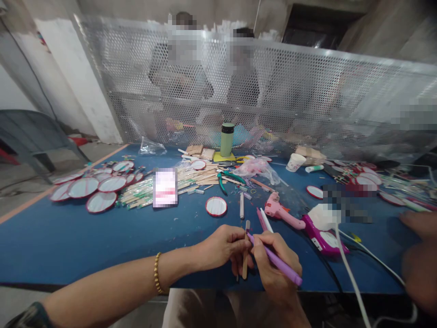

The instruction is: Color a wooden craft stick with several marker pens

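Close to the table's front edge, my left hand pinches a flat wooden craft stick, which stands nearly upright in the view. My right hand grips a purple marker pen. The pen's tip touches the stick near its upper part, where a dark mark shows. Just beyond my fingers lie a white pen and a pinkish-purple pen. Farther up is a small white round disc with a red rim, beside a pale capped tube.
A pink glue gun and a purple power strip with cables lie to the right. Red-rimmed discs, a phone, green-handled pliers, a green bottle and a paper cup stand or lie farther back. Another person's hand is at right.
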`<state>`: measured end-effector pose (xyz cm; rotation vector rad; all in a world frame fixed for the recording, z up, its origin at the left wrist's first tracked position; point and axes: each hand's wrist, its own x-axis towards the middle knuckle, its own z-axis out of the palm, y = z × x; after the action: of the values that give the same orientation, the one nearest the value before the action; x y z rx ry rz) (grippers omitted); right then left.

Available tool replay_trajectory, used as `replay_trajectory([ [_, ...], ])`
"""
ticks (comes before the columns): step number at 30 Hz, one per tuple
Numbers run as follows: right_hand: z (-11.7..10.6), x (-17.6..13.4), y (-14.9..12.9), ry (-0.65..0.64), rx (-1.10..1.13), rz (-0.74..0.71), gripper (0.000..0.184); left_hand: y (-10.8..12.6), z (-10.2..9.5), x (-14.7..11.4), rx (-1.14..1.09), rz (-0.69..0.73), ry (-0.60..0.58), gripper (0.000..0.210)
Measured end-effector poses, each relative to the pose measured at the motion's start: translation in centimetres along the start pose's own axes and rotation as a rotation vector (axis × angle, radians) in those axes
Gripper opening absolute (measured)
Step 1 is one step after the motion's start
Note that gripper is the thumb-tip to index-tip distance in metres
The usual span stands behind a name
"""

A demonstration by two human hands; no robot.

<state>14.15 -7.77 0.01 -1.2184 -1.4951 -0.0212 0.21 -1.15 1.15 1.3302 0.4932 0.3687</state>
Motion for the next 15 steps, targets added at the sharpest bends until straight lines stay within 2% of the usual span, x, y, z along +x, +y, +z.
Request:
replay_trajectory([
  [15, 0.01, 0.08, -0.14, 0.022, -0.018, 0.008, 0.018, 0.36, 0.00, -0.18, -0.001, -0.004, 0.001, 0.064],
])
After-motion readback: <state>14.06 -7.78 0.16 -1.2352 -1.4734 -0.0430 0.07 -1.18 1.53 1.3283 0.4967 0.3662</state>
